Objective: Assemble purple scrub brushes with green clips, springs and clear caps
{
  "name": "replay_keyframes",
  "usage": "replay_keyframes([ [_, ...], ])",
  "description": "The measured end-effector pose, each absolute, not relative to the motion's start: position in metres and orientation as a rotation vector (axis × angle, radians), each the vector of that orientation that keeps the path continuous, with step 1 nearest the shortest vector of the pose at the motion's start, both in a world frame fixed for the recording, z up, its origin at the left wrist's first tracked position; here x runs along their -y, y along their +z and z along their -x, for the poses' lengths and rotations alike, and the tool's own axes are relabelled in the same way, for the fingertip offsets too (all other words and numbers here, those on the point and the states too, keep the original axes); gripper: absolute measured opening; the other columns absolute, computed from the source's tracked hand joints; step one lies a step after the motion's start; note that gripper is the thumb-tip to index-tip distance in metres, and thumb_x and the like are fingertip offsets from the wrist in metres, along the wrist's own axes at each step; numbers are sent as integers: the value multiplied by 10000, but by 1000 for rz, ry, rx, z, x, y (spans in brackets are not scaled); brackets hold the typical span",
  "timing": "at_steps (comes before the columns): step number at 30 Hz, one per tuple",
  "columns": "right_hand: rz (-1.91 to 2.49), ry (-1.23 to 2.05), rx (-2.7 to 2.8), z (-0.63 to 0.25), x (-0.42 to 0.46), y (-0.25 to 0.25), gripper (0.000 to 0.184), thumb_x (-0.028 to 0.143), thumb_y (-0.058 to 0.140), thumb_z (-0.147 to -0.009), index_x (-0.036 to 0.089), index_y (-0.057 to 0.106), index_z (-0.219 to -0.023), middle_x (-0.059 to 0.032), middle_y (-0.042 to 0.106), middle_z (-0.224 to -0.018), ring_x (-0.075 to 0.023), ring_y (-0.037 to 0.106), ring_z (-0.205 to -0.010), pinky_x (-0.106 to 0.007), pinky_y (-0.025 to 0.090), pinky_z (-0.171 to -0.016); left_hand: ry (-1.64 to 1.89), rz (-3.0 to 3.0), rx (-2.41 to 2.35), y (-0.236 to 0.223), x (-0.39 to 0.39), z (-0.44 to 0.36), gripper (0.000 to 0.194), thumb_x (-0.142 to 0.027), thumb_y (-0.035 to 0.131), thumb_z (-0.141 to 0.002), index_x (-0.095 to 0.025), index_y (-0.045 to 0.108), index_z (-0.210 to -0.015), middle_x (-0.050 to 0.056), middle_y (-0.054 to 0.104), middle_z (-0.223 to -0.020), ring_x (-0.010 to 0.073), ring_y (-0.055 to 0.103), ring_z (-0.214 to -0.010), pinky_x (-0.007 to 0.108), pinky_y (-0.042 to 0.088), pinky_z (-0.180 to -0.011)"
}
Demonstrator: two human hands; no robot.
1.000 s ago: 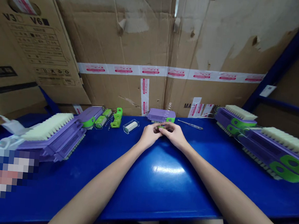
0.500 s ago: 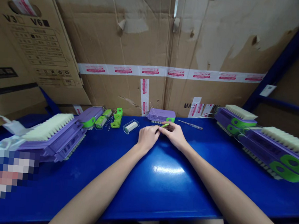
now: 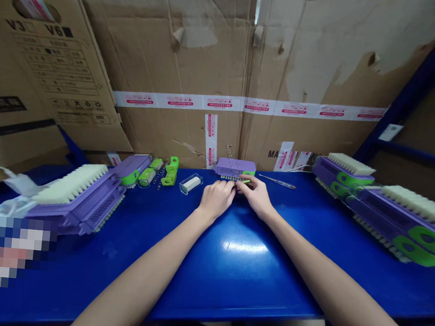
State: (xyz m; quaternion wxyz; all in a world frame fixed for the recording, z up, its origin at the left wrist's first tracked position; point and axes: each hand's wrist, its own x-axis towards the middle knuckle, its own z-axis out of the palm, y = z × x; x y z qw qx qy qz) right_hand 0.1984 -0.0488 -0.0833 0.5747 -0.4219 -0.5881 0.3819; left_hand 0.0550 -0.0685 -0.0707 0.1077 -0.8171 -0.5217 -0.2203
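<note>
A small green plastic part [image 3: 245, 181] is pinched in the fingers of my right hand [image 3: 257, 196]. My left hand [image 3: 216, 197] is closed, its fingertips meeting the same part from the left; most of it is hidden by the fingers. Just behind my hands stands a purple brush-like unit [image 3: 235, 166] with a green end and pale bristles underneath. To its right lies a thin screwdriver [image 3: 279, 182] with a clear handle. Left of my left hand sits a clear plastic case [image 3: 192, 184] with a white block inside.
Left of the case lie green brackets [image 3: 170, 172], small springs [image 3: 159, 175] and clear-and-green pieces [image 3: 148, 175]. Purple brush units are stacked at the left [image 3: 80, 202] and right [image 3: 392, 208]. Cardboard [image 3: 180, 68] walls the back of the blue table [image 3: 200, 278].
The green part and my right fingertips have shifted slightly to the right. My left fingers have turned a little around its near end. Everything else stays where it was.
</note>
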Motion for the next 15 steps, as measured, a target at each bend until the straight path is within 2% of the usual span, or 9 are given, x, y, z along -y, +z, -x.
replay_keyframes([
  [6, 1022, 873, 1371, -202, 45, -84, 412, 388, 674, -685, 147, 611, -1013, -58, 685, -780, -192, 667, -721, -334, 546, -681, -565, 2377, 1542, -70, 66, -52, 309, -291, 350, -928, -164, 620, -1010, 110, 662, -915, 210, 604, -877, 277, 435, -699],
  [11, 1030, 864, 1382, -203, 44, -85, 416, 371, 664, -689, 143, 602, -1031, -46, 672, -737, -184, 661, -702, -330, 542, -677, -553, 2377, 1551, -70, 65, -51, 286, -281, 380, -913, -158, 626, -988, 120, 655, -918, 235, 591, -897, 294, 445, -692],
  [15, 1015, 885, 1390, -202, 45, -85, 430, 364, 670, -688, 143, 594, -1048, -53, 679, -777, -187, 665, -735, -338, 544, -699, -580, 2376, 1545, -70, 64, -50, 274, -299, 405, -904, -161, 614, -1015, 120, 644, -939, 246, 572, -930, 297, 449, -686],
])
